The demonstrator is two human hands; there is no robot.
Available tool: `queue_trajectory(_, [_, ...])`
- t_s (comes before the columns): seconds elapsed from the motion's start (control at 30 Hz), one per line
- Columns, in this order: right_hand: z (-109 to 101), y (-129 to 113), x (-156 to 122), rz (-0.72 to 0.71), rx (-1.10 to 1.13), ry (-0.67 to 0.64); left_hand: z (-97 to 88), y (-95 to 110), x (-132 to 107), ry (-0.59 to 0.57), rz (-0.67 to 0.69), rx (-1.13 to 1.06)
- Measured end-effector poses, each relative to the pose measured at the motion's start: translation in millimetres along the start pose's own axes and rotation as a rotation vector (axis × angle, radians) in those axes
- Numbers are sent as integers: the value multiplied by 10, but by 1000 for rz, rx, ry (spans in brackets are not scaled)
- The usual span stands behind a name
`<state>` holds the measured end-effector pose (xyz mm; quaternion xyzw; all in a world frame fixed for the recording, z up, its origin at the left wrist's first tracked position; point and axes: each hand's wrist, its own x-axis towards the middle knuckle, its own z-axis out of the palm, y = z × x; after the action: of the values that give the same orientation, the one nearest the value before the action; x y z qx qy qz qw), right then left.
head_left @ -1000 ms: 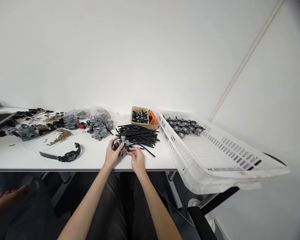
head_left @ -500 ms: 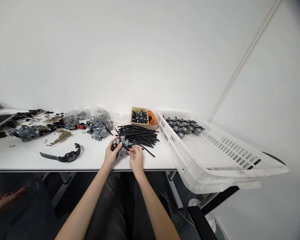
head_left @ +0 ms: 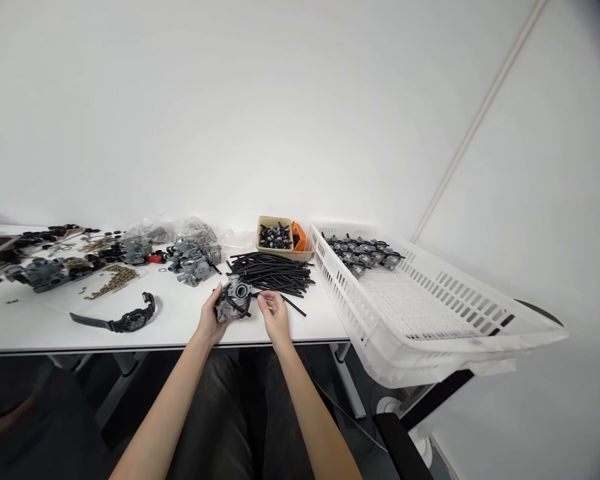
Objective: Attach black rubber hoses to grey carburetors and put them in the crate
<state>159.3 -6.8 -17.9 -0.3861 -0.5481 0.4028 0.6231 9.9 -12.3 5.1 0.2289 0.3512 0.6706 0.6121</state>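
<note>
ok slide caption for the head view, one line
Left hand holds a gray metal part, right hand close beside it, black tubes behind, white crate to the right.

The carburettor (head_left: 233, 285) looks like dull grey metal, with a smooth, rubbery black tube (head_left: 235, 307) across it. Behind the carburettor, the hoses (head_left: 270, 272) seem matt black rubber; right of it, the crate (head_left: 395, 360) is smooth white plastic; left of it, small fittings (head_left: 114, 281) have a brassy metallic look.
</note>
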Motion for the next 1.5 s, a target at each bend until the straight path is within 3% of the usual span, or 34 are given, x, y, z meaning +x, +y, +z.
queue_trajectory(0.17, [17,15,5,4,57,-17,28,72,-58,-145,-152,40])
queue_trajectory(0.33, [36,-268,113,5,160,-93,71,98,-120,-268,-241,133])
queue_trajectory(0.5, [133,-524,288,40,194,-276,74,89,-123,-255,-308,122])
queue_trajectory(0.77, [182,-467,356,2,196,-243,61,77,-118,-197,-332,70])
queue_trajectory(0.87, [120,-463,317,-43,158,-256,72,69,-112,-173,-287,78])
queue_trajectory(0.97, [63,-441,165,-81,51,-184,73,39,-80,-169,-200,110])
queue_trajectory(1.13, [113,-330,-179,-77,-138,-219,6,-83,16,-149,75,208])
queue_trajectory(1.27, [180,-330,-181,-80,-221,-138,-24,-136,25,-188,221,226])
queue_trajectory(1.4, [46,-589,-90,-144,-172,-53,1,-84,-23,-201,183,256])
queue_trajectory(1.5, [-276,-1016,-82,-199,-96,36,4,-50,-33,-237,128,271])
